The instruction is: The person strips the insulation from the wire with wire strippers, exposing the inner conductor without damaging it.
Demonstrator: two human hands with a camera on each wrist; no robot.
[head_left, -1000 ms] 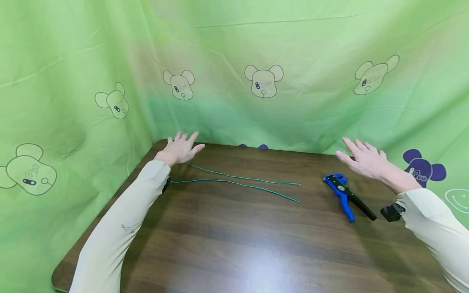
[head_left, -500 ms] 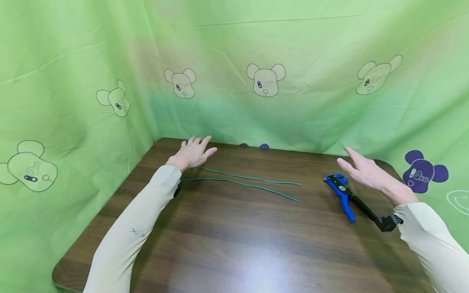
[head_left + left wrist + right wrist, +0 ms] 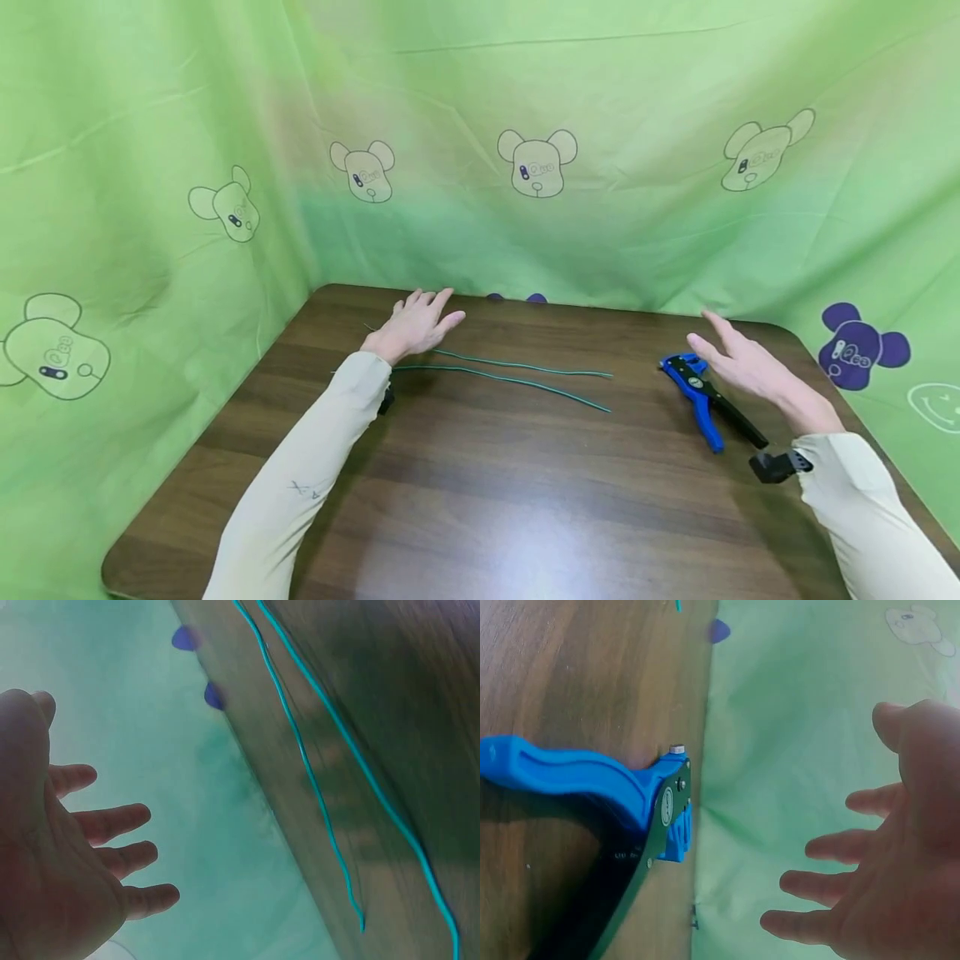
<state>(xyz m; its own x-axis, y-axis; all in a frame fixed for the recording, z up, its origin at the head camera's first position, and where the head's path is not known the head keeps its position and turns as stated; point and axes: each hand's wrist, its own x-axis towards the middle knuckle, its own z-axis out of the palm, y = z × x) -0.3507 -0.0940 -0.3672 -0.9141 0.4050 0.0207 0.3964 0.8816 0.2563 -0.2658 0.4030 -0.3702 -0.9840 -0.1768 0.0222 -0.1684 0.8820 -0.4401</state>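
Observation:
Two thin green wires lie side by side across the wooden table, a far wire (image 3: 525, 365) and a near wire (image 3: 517, 381). Over their left part hovers my left hand (image 3: 411, 327), fingers spread, holding nothing; in the left wrist view the wires (image 3: 304, 761) run beside that hand (image 3: 67, 847). A pair of wire strippers (image 3: 701, 396) with one blue and one black handle lies at the right. Above and just right of the strippers my right hand (image 3: 746, 358) is held with fingers extended and nothing in it. The right wrist view shows the strippers (image 3: 664, 802) apart from the hand (image 3: 870, 855).
The brown wooden table (image 3: 465, 483) has rounded corners and a glare patch near its front. A green curtain (image 3: 450, 167) printed with bear heads hangs along the back and sides. A small black camera (image 3: 778, 467) is strapped to the right wrist.
My left hand has moved right and slightly nearer over the wires. My right hand has come down a little toward the wire strippers. The wires and strippers lie where they were.

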